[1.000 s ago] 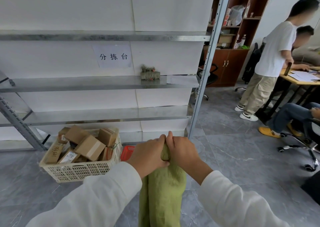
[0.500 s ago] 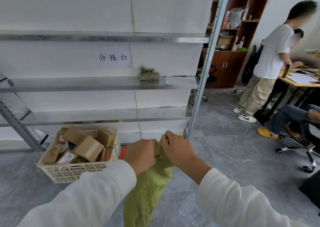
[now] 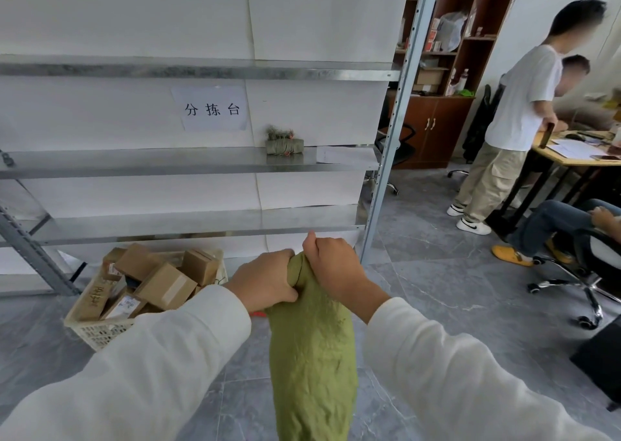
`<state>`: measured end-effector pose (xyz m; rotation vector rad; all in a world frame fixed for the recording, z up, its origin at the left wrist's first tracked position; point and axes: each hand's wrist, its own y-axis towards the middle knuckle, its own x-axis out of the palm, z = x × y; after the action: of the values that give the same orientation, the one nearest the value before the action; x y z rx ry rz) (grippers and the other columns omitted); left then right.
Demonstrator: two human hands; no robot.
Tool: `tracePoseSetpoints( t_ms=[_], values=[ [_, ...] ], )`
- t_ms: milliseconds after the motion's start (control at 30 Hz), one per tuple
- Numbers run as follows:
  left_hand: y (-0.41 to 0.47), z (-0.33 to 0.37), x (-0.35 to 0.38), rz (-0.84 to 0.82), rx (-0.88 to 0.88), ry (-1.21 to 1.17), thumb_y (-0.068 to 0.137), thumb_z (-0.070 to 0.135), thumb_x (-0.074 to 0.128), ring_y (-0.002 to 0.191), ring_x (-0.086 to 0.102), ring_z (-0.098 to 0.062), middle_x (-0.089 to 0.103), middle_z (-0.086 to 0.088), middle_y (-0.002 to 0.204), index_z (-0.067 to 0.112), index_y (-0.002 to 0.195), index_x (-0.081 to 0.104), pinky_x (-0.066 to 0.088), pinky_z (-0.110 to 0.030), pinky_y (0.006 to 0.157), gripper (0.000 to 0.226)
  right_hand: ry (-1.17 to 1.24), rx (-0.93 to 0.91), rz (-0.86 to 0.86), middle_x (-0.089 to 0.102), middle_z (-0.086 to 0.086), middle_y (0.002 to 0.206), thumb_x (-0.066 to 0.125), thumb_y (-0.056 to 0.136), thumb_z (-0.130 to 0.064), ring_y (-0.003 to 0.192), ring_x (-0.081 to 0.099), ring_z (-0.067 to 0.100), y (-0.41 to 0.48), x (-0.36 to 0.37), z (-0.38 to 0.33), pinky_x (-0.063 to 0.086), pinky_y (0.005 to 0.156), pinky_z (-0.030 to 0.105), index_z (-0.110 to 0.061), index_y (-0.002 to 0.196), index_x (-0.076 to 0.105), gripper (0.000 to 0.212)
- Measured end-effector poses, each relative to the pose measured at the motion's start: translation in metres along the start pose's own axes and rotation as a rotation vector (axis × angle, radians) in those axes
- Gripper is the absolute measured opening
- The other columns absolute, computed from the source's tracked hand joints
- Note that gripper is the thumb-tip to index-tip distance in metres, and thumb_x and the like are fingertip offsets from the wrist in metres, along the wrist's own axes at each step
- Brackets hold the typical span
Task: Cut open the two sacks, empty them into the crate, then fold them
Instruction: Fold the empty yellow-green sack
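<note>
The left hand point(image 3: 265, 284) and right hand point(image 3: 336, 269) both have their fingers curled tight around the gathered top of a green sack point(image 3: 314, 350), which hangs between the sleeves above the floor. The white crate point(image 3: 100, 331) of cardboard boxes point(image 3: 164, 286) sits left, under the metal shelves.

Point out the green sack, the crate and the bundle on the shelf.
green sack point(image 3: 312, 356), head view, middle of hanging cloth
crate point(image 3: 97, 334), head view, front lattice wall
bundle point(image 3: 284, 145), head view, its wrapped body
</note>
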<state>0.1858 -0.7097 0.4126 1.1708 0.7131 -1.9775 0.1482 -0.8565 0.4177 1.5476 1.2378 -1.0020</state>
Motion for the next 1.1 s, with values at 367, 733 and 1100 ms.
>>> tracePoseSetpoints(
  t_ms=[367, 733, 1100],
  values=[
    [-0.014, 0.013, 0.009, 0.321, 0.147, 0.658, 0.072, -0.001, 0.069, 0.069, 0.049, -0.017, 0.057, 0.001, 0.081, 0.013, 0.106, 0.052, 0.033, -0.025, 0.046, 0.041, 0.687, 0.475, -0.344, 0.042, 0.005, 0.068, 0.037, 0.096, -0.029, 0.062, 0.041, 0.02, 0.004, -0.003, 0.01, 0.033, 0.059, 0.029, -0.011, 0.07, 0.043, 0.033],
    [-0.002, 0.008, -0.009, -0.018, 0.021, 0.193, 0.068, 0.016, 0.042, 0.07, 0.059, -0.016, 0.061, 0.003, 0.076, 0.022, 0.093, 0.066, 0.042, -0.025, 0.052, 0.035, -0.069, -0.194, 0.086, 0.057, -0.003, 0.084, 0.014, 0.098, -0.057, 0.076, 0.054, 0.017, -0.034, -0.001, 0.006, 0.042, 0.061, 0.031, -0.016, 0.09, 0.056, 0.059],
    [-0.024, 0.003, -0.012, 0.087, 0.178, 0.203, 0.066, 0.077, 0.055, 0.103, 0.051, -0.011, 0.053, 0.01, 0.12, 0.03, 0.133, 0.037, 0.043, -0.028, 0.086, 0.084, 0.008, 0.011, -0.122, 0.047, 0.007, 0.082, 0.027, 0.105, -0.024, 0.076, 0.045, 0.024, -0.002, 0.003, 0.016, 0.033, 0.063, 0.034, -0.007, 0.137, 0.043, 0.04]
  ],
)
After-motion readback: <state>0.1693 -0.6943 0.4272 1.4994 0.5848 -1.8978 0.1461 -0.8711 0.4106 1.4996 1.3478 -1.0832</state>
